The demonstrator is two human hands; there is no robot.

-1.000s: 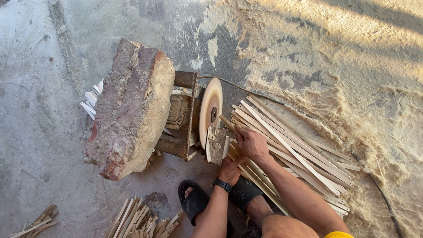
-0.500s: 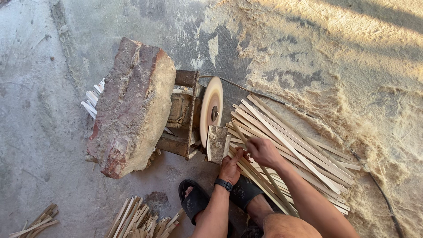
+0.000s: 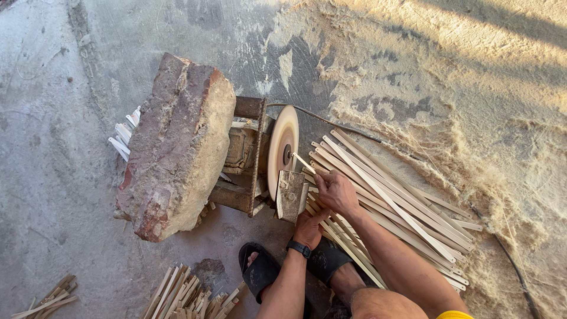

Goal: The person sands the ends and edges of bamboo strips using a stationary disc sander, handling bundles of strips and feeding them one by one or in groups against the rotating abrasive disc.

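Observation:
My right hand (image 3: 336, 192) pinches a thin pale wooden strip (image 3: 303, 163) whose far end points at the face of a round sanding disc (image 3: 282, 147). My left hand (image 3: 308, 227), with a dark watch on its wrist, sits curled just below, against the lower edge of a grey metal rest (image 3: 290, 195) in front of the disc. What the left fingers hold is hidden. A fan of long pale strips (image 3: 407, 207) lies on the ground under and to the right of both hands.
A big reddish stone block (image 3: 180, 145) weighs down the rusty motor frame (image 3: 239, 198) left of the disc. Short cut sticks (image 3: 189, 292) lie at the bottom, and more (image 3: 50, 295) at bottom left. A black sandal (image 3: 260, 272) is near my foot. A cable (image 3: 331, 121) crosses the sawdust (image 3: 472, 88).
My right hand has shifted slightly over the pile and now brings a strip's end up towards the disc. My left hand has stayed beside the metal rest.

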